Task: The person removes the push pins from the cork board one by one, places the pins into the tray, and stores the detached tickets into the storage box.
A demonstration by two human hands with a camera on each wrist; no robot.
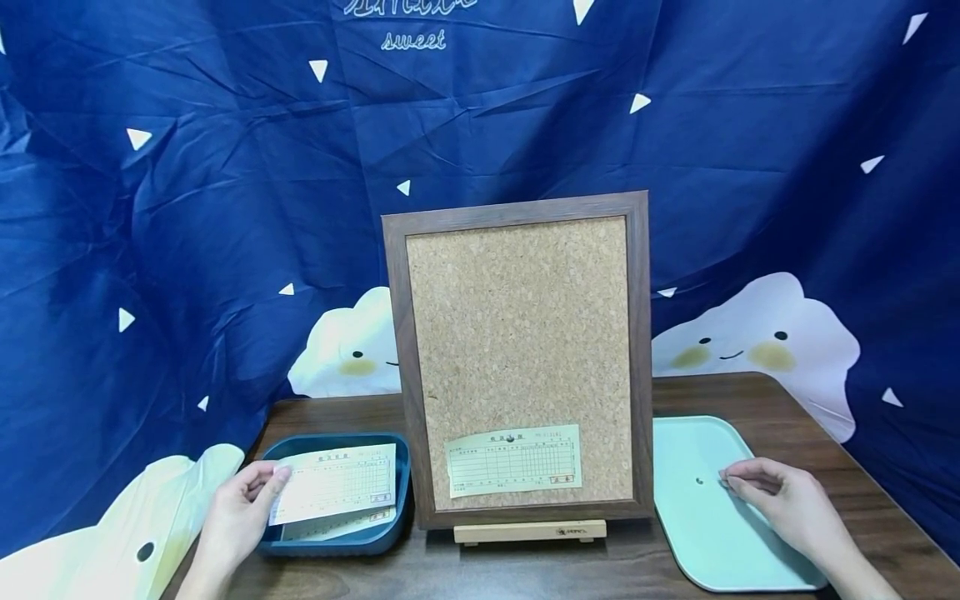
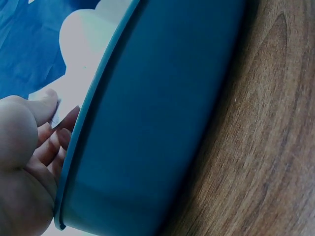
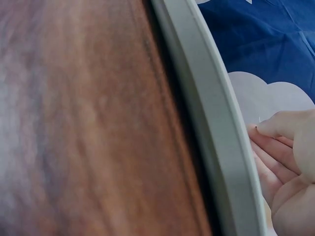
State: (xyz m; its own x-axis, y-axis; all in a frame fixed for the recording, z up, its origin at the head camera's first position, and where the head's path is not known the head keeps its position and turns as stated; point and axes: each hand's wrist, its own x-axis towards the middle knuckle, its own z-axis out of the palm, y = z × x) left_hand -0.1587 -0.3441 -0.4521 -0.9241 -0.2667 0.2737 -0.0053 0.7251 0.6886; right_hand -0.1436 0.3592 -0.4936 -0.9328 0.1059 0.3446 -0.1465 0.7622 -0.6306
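My left hand [image 1: 243, 512] pinches the left edge of a printed paper slip [image 1: 337, 479] between thumb and fingers, above a dark blue tray [image 1: 330, 547]. Another slip [image 1: 341, 524] lies in that tray beneath it. On the right, my right hand [image 1: 783, 504] is over a mint green tray [image 1: 690, 533], thumb and forefinger together on a tiny dark thumbtack [image 3: 256, 128], mostly hidden by the fingertips. A second thumbtack [image 1: 700, 481] lies on the green tray. A pale green slip [image 1: 517, 467] hangs low on the framed cork board [image 1: 521, 333], with a dark thumbtack [image 1: 510, 438] at its top.
The cork board leans upright on a light wooden stand [image 1: 529, 532] between the two trays. Under everything is a dark wooden table [image 1: 585, 575]. A blue curtain [image 1: 510, 125] with clouds and white triangles hangs behind.
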